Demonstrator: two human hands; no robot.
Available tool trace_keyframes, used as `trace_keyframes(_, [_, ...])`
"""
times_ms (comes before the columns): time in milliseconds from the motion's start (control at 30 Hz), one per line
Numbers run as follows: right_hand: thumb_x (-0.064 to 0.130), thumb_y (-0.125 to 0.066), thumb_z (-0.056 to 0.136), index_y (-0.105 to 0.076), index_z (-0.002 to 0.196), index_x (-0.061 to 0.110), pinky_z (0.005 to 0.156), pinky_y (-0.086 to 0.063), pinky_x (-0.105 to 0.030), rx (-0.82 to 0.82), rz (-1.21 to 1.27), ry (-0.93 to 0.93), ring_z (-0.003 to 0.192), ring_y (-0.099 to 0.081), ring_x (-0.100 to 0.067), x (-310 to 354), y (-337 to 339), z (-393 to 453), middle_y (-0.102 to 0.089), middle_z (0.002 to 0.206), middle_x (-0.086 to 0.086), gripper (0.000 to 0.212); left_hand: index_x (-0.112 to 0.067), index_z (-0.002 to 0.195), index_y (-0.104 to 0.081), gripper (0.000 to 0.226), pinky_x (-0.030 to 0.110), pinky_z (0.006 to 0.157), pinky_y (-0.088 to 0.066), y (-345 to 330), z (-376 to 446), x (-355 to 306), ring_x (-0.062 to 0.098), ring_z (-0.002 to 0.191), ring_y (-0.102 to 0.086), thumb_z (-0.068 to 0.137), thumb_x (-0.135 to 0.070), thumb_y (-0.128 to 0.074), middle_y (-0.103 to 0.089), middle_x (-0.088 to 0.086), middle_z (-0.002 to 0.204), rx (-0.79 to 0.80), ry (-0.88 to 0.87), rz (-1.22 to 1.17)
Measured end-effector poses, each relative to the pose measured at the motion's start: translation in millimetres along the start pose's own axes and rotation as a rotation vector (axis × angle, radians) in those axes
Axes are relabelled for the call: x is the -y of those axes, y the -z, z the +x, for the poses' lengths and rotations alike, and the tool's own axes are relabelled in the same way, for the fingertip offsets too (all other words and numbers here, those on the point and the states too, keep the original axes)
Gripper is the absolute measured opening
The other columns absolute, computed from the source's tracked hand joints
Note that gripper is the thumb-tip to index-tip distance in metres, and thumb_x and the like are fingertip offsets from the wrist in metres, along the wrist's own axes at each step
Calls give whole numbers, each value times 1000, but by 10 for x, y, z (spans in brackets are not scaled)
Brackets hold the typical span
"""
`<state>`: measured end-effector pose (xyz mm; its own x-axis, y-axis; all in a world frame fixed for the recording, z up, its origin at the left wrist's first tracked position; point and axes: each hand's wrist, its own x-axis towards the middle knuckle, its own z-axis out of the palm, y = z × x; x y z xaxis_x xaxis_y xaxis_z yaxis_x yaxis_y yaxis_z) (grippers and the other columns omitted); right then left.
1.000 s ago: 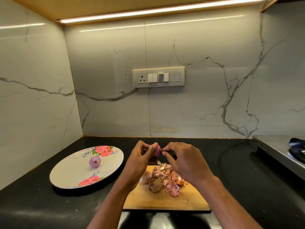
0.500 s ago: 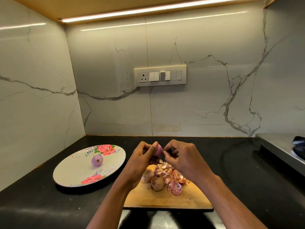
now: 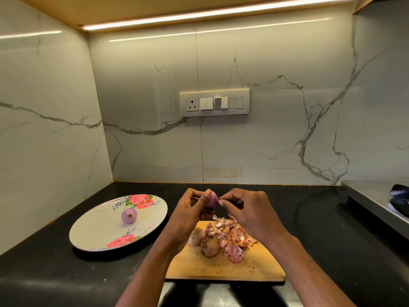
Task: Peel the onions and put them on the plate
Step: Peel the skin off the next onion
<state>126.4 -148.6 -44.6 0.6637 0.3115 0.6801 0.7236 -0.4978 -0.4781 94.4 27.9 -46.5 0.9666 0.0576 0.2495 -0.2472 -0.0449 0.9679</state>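
Observation:
My left hand [image 3: 190,209] grips a small purple peeled onion [image 3: 212,199] above the far end of the wooden cutting board [image 3: 221,267]. My right hand [image 3: 245,209] pinches the onion's tip with thumb and forefinger. Two unpeeled brown onions [image 3: 209,245] lie on the board beside a heap of pink and brown onion skins [image 3: 232,238]. One peeled purple onion [image 3: 129,216] sits on the floral plate [image 3: 99,231] to the left.
The black countertop [image 3: 321,240] runs to marble walls behind and at the left. A steel stove edge [image 3: 376,200] with a dark object on it stands at the right. A switch panel [image 3: 214,103] is on the back wall.
Both hands stay together on the small onion; the right fingers have shifted to pinch at its tip. The camera view has shifted slightly.

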Motion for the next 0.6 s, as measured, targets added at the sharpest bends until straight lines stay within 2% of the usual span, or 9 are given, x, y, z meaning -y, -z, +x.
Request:
trace_keyframes(300, [26, -73, 91, -76, 96, 21, 65, -51, -12, 49, 75, 1, 79, -66, 1, -8, -46, -30, -71, 81, 13, 8, -8, 106, -58, 33, 27, 78, -56, 99, -21, -12, 13, 84, -69, 85, -33, -63, -68, 7, 101, 75, 70, -114])
trace_keyframes(467, [26, -75, 88, -76, 89, 22, 66, -58, -23, 20, 140, -77, 76, -68, -4, -38, -94, -45, -71, 77, 11, 4, -9, 104, -57, 17, 28, 80, -56, 90, -20, -16, 14, 85, -68, 96, -24, -60, -68, 5, 98, 62, 67, -87])
trace_keyframes(600, [24, -75, 87, -74, 86, 21, 64, -55, -18, 6, 156, -127, 76, -66, -3, -21, -138, -49, -69, 76, 11, 3, -9, 105, -56, 17, 32, 84, -57, 81, -32, -18, 20, 90, -67, 97, -23, -58, -66, 8, 101, 55, 58, -47])
